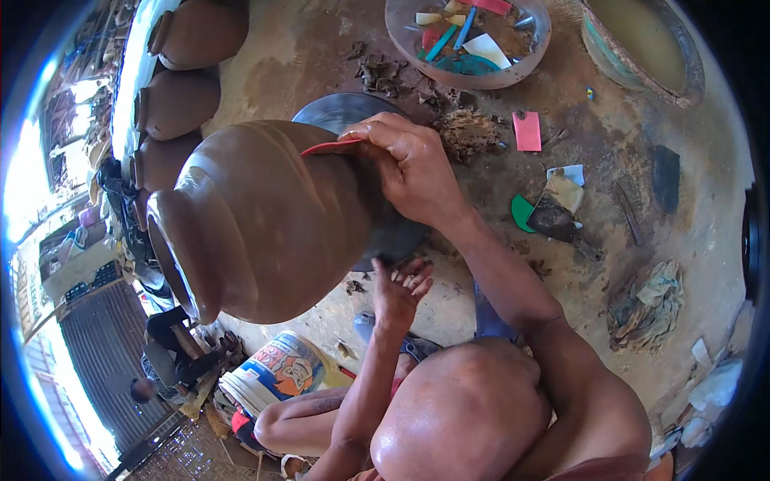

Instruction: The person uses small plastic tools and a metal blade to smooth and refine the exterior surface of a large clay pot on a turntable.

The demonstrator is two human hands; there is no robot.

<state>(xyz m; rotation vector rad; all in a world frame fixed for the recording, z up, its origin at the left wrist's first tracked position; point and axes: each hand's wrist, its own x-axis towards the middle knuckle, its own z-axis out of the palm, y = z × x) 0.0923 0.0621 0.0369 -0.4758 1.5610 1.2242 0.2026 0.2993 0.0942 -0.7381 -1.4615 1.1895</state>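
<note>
A large wet clay pot (273, 216) with a rounded belly and a flared rim stands on a dark round potter's wheel (341, 108), its mouth toward the left of the view. My right hand (409, 164) pinches a thin red scraper (330, 147), whose edge lies against the pot's outer wall. My left hand (401, 293) is beside the lower part of the pot, palm turned up and fingers apart, smeared with clay. It holds nothing, and I cannot tell whether its fingertips touch the wheel.
Beyond the wheel stand a clear basin (529, 68) of scrapers and a tub (609, 60) of murky water. Pink (527, 131) and green (521, 212) pieces and a crumpled cloth (648, 309) lie right. Several pots (180, 104) line the left; a bucket (281, 365) and a person (172, 353) are lower left.
</note>
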